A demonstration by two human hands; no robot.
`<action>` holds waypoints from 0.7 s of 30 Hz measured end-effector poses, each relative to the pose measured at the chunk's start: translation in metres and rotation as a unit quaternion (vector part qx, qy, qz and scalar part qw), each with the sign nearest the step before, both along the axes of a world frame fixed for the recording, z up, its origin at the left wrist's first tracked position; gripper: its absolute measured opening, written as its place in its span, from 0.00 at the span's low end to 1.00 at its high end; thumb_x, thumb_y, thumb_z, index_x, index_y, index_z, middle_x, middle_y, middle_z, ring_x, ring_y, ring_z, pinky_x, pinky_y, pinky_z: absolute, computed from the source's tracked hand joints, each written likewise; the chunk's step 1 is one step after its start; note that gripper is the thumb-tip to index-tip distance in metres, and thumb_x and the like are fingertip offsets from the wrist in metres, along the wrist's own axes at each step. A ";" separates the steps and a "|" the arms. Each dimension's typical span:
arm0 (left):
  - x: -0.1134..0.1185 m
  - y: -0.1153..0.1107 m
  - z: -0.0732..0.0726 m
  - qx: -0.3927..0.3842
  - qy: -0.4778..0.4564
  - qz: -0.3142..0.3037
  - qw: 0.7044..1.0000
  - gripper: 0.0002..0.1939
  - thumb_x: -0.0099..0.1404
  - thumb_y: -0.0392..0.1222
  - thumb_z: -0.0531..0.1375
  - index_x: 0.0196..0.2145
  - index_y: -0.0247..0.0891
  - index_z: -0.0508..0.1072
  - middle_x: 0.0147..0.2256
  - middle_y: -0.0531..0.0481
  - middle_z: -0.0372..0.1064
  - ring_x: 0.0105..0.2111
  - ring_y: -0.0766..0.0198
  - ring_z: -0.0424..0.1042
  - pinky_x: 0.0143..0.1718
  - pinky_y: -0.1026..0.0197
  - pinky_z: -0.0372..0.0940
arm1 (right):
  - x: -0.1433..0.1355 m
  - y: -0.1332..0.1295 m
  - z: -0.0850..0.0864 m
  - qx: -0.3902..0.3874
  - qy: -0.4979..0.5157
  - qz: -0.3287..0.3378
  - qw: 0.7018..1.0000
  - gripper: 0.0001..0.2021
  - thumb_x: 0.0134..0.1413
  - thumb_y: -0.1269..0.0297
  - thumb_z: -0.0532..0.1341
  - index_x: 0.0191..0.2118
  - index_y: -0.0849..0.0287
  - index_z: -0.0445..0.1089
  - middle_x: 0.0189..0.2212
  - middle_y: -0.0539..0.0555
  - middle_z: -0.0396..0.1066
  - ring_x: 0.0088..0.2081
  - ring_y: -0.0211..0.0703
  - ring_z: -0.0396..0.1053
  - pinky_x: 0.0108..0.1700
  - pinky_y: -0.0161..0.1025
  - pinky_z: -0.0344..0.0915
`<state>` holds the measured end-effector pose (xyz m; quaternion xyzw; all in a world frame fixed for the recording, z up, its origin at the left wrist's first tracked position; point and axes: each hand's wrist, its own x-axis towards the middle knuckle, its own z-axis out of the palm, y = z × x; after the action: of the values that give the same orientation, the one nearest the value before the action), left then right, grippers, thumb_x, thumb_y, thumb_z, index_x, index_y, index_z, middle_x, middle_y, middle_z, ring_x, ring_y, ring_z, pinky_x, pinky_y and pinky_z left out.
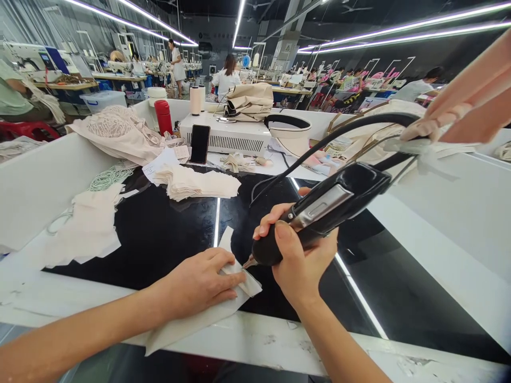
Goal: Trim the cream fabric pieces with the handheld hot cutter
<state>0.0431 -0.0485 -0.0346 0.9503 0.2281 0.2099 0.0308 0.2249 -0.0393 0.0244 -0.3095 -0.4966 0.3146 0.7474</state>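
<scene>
My right hand (297, 255) grips a black corded hand tool (327, 205) with a metal tip pointing down at a cream fabric piece (187, 327). My left hand (199, 282) lies flat on that fabric, fingers pressing its folded edge right beside the tool tip. The fabric rests on a glossy black work surface (159, 234) and hangs over the white front edge. The tool's black cable (331, 139) arcs up to the right.
A stack of cream fabric pieces (195, 183) lies further back, more scraps (88, 223) at left. A phone (199, 143) leans on a white machine box (227, 135), with a red bottle (163, 117) beside it. White partitions (451, 213) flank the bench. Other people work behind.
</scene>
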 end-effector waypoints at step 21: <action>-0.003 0.002 0.005 0.003 0.009 0.005 1.000 0.14 0.76 0.45 0.59 0.54 0.35 0.72 0.47 0.41 0.69 0.49 0.53 0.72 0.54 0.52 0.73 | -0.010 0.008 0.001 0.004 -0.002 0.005 1.000 0.14 0.54 0.69 0.69 0.42 0.50 0.64 0.30 0.42 0.73 0.23 0.33 0.70 0.25 0.34 0.72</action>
<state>0.0404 -0.0463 -0.0298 0.9510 0.2328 0.2018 0.0246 0.2148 -0.0309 0.0257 -0.3045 -0.5009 0.3156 0.7462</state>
